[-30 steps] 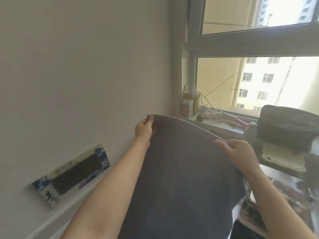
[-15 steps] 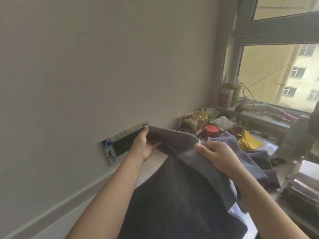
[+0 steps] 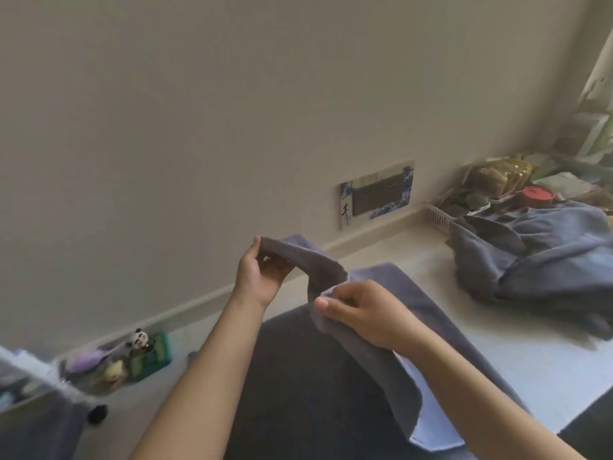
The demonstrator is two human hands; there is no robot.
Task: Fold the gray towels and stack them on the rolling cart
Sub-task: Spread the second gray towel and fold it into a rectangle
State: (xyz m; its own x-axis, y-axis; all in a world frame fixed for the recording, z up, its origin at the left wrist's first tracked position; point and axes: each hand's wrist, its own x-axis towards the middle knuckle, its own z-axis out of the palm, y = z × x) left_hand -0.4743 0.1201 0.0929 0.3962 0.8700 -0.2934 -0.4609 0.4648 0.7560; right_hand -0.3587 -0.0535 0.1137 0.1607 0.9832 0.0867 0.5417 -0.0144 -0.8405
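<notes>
Now, with your left hand [image 3: 262, 277] and right hand [image 3: 361, 313] each pinching the towel [image 3: 318, 386] edge, lay it flat on the counter [image 3: 530, 363], corners matched.

Soft daylight enters from about two o'clock, where the window edge [image 3: 597, 94] is washed out and pale. The wall [image 3: 199, 111] is evenly lit and dims toward nine o'clock. The whole picture is slightly soft; the clutter at eight o'clock [image 3: 112, 363] and at two o'clock is smeared. Straight lines bow near the edges.
</notes>
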